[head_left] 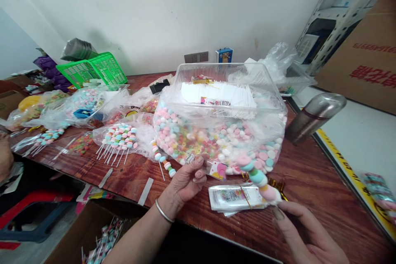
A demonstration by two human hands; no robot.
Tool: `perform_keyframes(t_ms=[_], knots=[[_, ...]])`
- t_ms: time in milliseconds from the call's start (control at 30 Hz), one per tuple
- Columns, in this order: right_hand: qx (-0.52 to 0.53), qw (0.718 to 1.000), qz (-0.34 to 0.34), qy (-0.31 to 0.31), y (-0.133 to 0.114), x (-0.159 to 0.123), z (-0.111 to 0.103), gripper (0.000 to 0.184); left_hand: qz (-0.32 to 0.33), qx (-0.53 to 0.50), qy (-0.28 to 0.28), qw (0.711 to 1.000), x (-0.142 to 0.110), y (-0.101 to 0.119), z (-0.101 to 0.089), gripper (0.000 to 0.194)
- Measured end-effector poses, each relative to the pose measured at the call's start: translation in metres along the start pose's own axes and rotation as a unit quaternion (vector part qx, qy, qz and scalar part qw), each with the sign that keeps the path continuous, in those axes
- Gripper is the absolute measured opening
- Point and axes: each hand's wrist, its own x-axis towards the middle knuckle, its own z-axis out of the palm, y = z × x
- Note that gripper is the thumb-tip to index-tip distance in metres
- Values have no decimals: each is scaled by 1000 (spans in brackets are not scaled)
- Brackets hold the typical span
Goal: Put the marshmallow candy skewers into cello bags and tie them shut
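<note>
Low at the right, my right hand pinches the near end of a candy skewer between thumb and finger. Pastel pink, blue and white marshmallow pieces with green and orange ones make up the skewer, which slants up to the left. My left hand, with a bangle on the wrist, is closed on the edge of a clear printed bag with a pink and yellow picture. Between the hands lies a banded stack of printed bags. Behind it is a large bag of loose marshmallows. A single skewer rests left of it.
A clear tub of white sticks stands on the marshmallow bag. Finished skewers lie fanned at the left, before a green basket. A steel flask leans at the right. Another person's hand shows at the left edge.
</note>
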Motion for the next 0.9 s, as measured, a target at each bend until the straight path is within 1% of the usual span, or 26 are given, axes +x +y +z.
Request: perform_keyframes(t_ms=[33, 100, 167, 267, 367, 433, 500, 567, 667, 767, 833, 900], knots=[[39, 998, 41, 2, -2, 0, 5, 23, -4, 17, -4, 1000, 0, -3, 1, 19], [125, 986, 109, 3, -7, -1, 16, 28, -12, 51, -12, 999, 0, -10, 4, 23], [181, 972, 151, -7, -12, 0, 29, 33, -10, 84, -12, 996, -1, -17, 7, 27], [212, 958, 193, -31, -18, 2, 43, 36, 7, 139, -1, 990, -2, -28, 11, 31], [214, 956, 198, -33, -20, 3, 49, 33, 29, 177, 24, 984, -2, -37, 14, 31], [205, 960, 187, -29, -21, 3, 49, 33, 46, 175, 58, 982, -1, -43, 14, 33], [172, 970, 173, -24, -23, 3, 45, 34, 52, 151, 88, 983, 2, -46, 12, 39], [115, 983, 145, -19, -26, 2, 38, 36, 36, 109, 110, 987, 6, -46, 9, 44], [4, 997, 74, 4, -28, -1, 25, 35, 9, 32, 132, 991, 10, -41, 5, 47], [-91, 995, -20, 19, -25, -8, 12, 27, -3, -24, 127, 992, 11, -33, 5, 43], [-130, 989, -76, 1, -20, -13, 6, 24, -5, -44, 119, 992, 10, -29, 5, 38], [-157, 980, -117, -20, -16, -18, 2, 22, -9, -59, 123, 991, 9, -26, 6, 33]])
